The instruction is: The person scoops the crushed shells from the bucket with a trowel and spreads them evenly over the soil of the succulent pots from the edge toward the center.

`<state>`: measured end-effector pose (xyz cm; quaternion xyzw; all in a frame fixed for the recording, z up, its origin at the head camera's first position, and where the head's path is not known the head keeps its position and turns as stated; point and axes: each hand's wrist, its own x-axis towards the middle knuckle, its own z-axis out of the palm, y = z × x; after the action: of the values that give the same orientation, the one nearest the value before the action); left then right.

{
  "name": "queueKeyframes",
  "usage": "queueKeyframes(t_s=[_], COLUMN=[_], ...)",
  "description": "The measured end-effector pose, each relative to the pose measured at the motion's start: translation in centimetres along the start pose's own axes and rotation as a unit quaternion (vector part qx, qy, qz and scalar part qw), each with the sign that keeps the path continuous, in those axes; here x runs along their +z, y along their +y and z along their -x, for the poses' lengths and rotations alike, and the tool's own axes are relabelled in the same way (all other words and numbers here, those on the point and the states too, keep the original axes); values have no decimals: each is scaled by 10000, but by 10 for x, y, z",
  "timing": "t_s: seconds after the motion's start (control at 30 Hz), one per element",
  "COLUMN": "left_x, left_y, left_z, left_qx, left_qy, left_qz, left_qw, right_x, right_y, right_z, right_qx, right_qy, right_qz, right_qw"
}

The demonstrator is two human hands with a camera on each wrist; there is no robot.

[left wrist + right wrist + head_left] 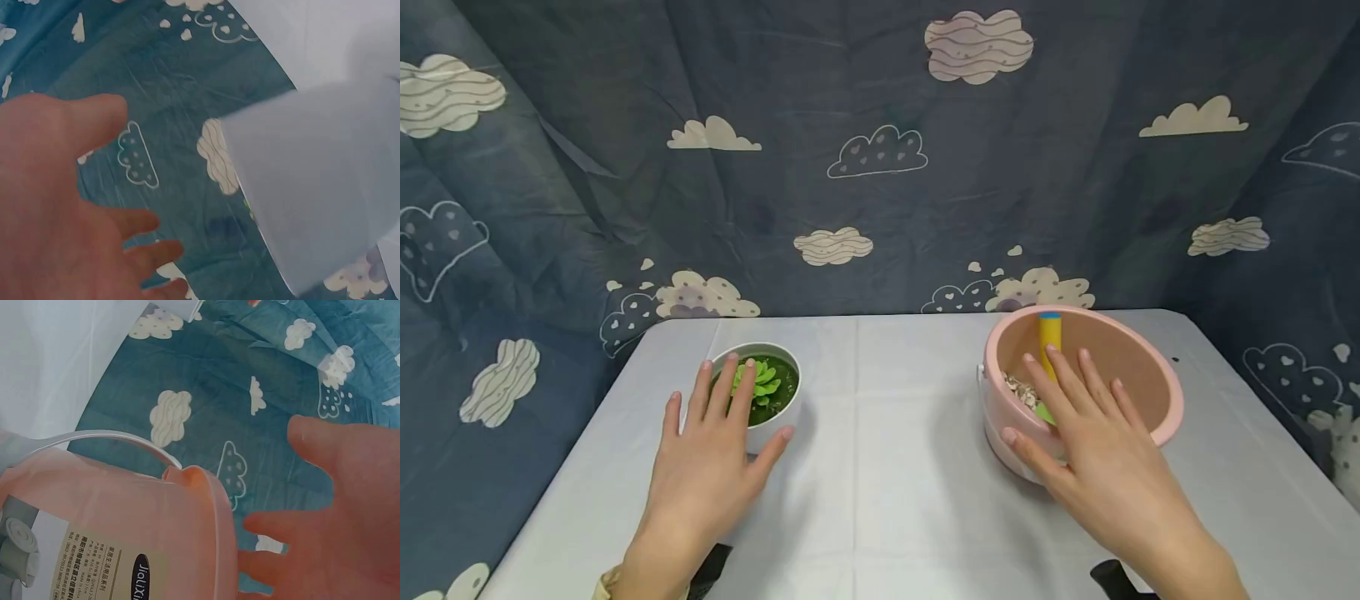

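Observation:
Fingers spread and straight, my left hand (707,471) hovers in front of a small white pot (769,435) with a green succulent (765,382) in it. In the left wrist view the hand (56,206) is apart from the pot's pale wall (319,187). My right hand (1112,471) is likewise spread, before the near side of a pink bucket (1165,392), partly covering it. In the right wrist view nothing is between its fingers. The bucket holds a yellow cylinder with a blue top (1049,333), pale pebble-like bits (1021,388) and something green, partly hidden.
A white cloth covers the table (887,467). Behind it hangs a dark blue curtain (865,200) with cloud prints. The bucket has a pale carrying handle (119,434) and a printed label (94,562). Black straps (709,571) show at the wrists.

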<state>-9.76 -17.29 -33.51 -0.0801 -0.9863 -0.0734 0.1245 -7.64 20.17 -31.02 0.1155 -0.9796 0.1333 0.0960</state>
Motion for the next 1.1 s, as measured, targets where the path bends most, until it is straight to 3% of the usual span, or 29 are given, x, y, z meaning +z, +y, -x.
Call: queueKeyframes(t_s=[0.13, 0.23, 0.37, 0.5, 0.63, 0.9, 1.1], left_x=[-2, -2, -1, 1, 2, 6, 11], left_y=[-6, -7, -4, 2, 8, 18, 30], left_z=[-1, -4, -10, -18, -23, -30, -33], left_qx=[197, 539, 1188, 1717, 1853, 1440, 1181], left_qy=[347, 867, 1608, 1940, 1844, 966, 342], left_qz=[119, 256, 639, 1299, 1895, 2784, 3516], left_qw=[9991, 9945, 9777, 9571, 9464, 9447, 9281], right_x=[-1, -3, -5, -8, -9, -9, -12], right_y=[1, 3, 2, 3, 7, 17, 23], right_z=[-2, -3, -5, -6, -9, -12, -11], right_qx=[-110, -262, -439, -445, -296, -116, -105], right_qy=[242, 626, 1226, 1475, 1299, 935, 768], right_qz=[-152, -313, -655, -1197, -1821, -2894, -3338], right_qw=[9995, 9972, 9893, 9808, 9742, 9526, 9395])
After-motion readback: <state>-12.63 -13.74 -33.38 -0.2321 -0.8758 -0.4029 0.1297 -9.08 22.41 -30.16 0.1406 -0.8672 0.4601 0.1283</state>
